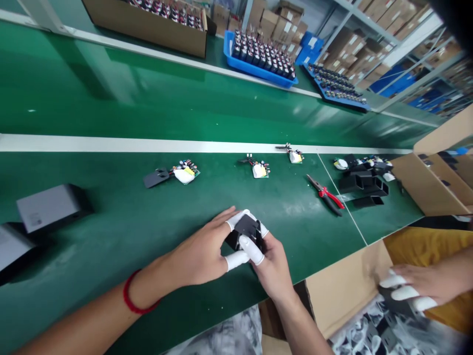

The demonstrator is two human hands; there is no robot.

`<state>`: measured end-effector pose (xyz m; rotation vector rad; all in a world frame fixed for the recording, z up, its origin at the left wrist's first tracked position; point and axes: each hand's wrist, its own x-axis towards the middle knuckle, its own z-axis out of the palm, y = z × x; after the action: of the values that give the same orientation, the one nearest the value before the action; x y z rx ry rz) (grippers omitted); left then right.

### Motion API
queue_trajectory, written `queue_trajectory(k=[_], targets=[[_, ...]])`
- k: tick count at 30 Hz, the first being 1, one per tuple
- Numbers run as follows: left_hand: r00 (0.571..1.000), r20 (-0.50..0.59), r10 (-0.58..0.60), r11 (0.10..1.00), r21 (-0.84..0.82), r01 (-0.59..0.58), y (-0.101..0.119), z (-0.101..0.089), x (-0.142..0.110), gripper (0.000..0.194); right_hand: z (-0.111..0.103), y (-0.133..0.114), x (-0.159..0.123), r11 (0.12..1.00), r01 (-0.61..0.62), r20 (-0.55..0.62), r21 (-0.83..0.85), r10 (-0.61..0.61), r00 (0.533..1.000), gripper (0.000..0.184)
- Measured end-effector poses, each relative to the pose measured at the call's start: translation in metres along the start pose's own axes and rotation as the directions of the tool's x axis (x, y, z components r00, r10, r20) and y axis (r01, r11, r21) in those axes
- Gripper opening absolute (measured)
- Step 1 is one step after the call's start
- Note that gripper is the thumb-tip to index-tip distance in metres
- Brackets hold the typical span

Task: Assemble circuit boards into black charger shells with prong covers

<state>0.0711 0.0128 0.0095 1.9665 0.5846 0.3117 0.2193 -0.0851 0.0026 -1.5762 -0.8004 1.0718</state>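
Close to the front edge of the green bench, a black plastic housing is gripped between both my hands. My left hand holds it from the left, thumb and fingers closed round its side. My right hand grips the right side, with the thumb laid across the front. White finger cots cover several fingertips. What lies inside the housing is hidden. Beyond my hands lie circuit boards with white blobs and black end plates: one at the left, one in the middle and one farther back.
Red-handled pliers lie at right, near black housings and an open carton. Grey boxy units stand at left. A co-worker's hand holds a dark part over a carton of parts. A blue tray sits on the shelf.
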Motion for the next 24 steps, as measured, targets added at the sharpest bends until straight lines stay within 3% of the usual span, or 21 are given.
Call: queue_trajectory(k=[3,6,10,14,17,24], targets=[[1.000,0.000,0.004,1.000,-0.006,-0.004,-0.007,-0.009,0.002,0.047,0.009,-0.002,0.005,0.998,0.029,-0.005,-0.053,-0.030,1.000,0.045],[0.996,-0.082,0.033,0.996,0.086,-0.026,-0.013,-0.010,0.005,0.037,0.012,-0.002,0.006,1.000,0.004,-0.054,-0.028,-0.006,0.999,0.048],[0.981,-0.180,0.069,0.988,0.150,-0.043,-0.015,0.003,0.006,0.034,0.009,0.003,0.002,0.987,-0.132,-0.124,0.093,0.143,0.982,0.052],[0.967,-0.245,0.071,0.987,0.159,-0.032,-0.013,0.014,0.005,0.034,0.015,0.007,0.000,0.994,-0.089,-0.178,0.062,0.099,0.979,0.045],[0.964,-0.255,0.077,0.985,0.168,-0.034,-0.011,0.015,0.005,0.030,0.021,0.006,0.002,0.995,-0.056,-0.187,0.083,0.071,0.980,0.042],[0.959,-0.268,0.090,0.980,0.195,-0.037,-0.013,0.015,0.004,0.029,0.019,0.002,-0.001,0.966,-0.146,-0.285,0.215,0.205,0.936,0.043]])
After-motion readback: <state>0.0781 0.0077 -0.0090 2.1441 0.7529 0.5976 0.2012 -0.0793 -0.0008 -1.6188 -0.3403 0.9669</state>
